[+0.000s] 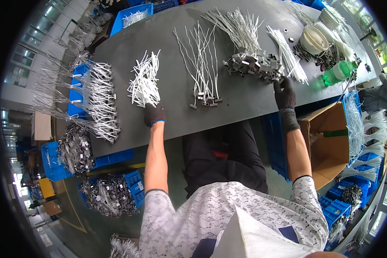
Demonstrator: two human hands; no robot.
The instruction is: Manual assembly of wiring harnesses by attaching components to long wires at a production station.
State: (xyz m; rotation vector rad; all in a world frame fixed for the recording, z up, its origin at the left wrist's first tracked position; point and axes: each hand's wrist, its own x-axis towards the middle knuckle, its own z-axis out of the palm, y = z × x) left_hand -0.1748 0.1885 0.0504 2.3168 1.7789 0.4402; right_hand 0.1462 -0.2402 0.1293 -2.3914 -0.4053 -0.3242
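Both of my hands wear dark knit gloves. My left hand (154, 115) is at the near end of a loose pile of short white strips (144, 86), and its fingers are hidden there. On the right, my right hand (284, 93) has its fingers bent together at the edge of a heap of small dark rectangular metal pieces (253, 64). What sits at its fingertips is too small to make out. Thin whitish strands (238, 28) fan away from that heap. Between my hands lie several separate long strands (202, 60) with dark blocks on their near ends.
Bundles of white-tipped strands (101, 99) hang over the table's left end by a blue bin (78, 92). To the right are a straight white bundle (286, 53), a round tub (314, 39) and a green bottle (339, 73). An open cardboard box (327, 146) stands below the right edge.
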